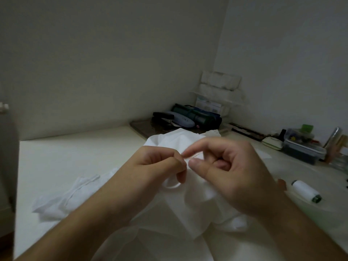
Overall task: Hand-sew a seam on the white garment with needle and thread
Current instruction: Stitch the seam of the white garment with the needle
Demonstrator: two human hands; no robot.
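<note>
From the head camera, the needle is too thin and blurry to make out. A faint thread [194,156] shows between the two hands, but where it goes is hard to see.

The left hand [162,162] has its fingers curled, and they pinch a fold of the white garment [180,208]. The right hand [231,166] has its first finger and thumb close together, just beside the left hand. They seem to pinch the thread or the needle, but I cannot tell which. The other right fingers are curled in.

The white garment lies bunched on the pale bench [75,157], right under both hands in the middle. The hands and arms hide part of it, and the bottom edge of the picture cuts it off.

A white spool [306,191] lies on its side on the bench, to the right of the right hand.

Far right, a clear box [301,147] with a lid holds small things, too dark and tiny to name. In the back corner, a dark tray [143,129] holds a black stapler [163,116] and a grey case [181,120]. A dark green roll [197,114] lies behind them. White packs [220,81] are stacked in the corner.
</note>
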